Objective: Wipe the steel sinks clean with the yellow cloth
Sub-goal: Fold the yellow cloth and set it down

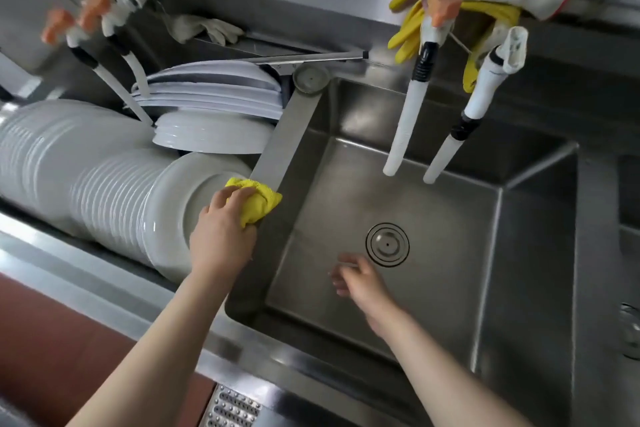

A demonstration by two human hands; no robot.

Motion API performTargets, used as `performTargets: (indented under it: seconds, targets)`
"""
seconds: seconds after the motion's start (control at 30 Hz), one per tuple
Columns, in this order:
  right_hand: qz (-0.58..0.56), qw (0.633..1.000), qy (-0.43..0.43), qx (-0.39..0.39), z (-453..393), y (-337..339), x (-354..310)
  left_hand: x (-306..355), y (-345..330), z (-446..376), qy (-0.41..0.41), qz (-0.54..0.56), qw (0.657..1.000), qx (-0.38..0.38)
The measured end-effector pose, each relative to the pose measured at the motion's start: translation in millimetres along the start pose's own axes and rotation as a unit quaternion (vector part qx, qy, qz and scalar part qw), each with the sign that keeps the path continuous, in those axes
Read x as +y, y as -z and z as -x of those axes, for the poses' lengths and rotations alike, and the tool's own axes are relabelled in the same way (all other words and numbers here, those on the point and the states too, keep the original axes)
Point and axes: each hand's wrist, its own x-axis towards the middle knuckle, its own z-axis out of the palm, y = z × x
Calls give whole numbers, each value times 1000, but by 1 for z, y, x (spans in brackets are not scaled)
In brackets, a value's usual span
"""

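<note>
Bunching the soft, light yellow cloth (258, 201) in your left hand (221, 232), you press it onto the steel divider (287, 142) left of the sink (519, 253), your right hand (360, 282) hovering loose-fingered, holding nothing; it should mould easily, so grip the wad

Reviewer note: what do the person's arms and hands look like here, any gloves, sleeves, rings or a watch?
Both hands are bare: no gloves on the left hand or the right hand. Both forearms are uncovered as far as the frame shows, with no sleeve visible. No watch, bracelet or ring shows, though the right hand is motion-blurred, so small items could be missed.
</note>
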Motion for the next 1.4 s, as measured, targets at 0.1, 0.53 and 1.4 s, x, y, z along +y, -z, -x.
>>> performTargets:
  seconds: [0.1, 0.53, 1.4]
  targets:
    - [-16, 1000, -17, -17, -3, 3, 0, 5, 7, 4, 31, 103, 994, 17]
    - [-133, 986, -39, -98, -13, 12, -9, 80, -55, 49, 100, 353, 918, -149]
    - [231, 919, 77, 309, -179, 214, 5, 47, -186, -2, 78, 24, 938, -337]
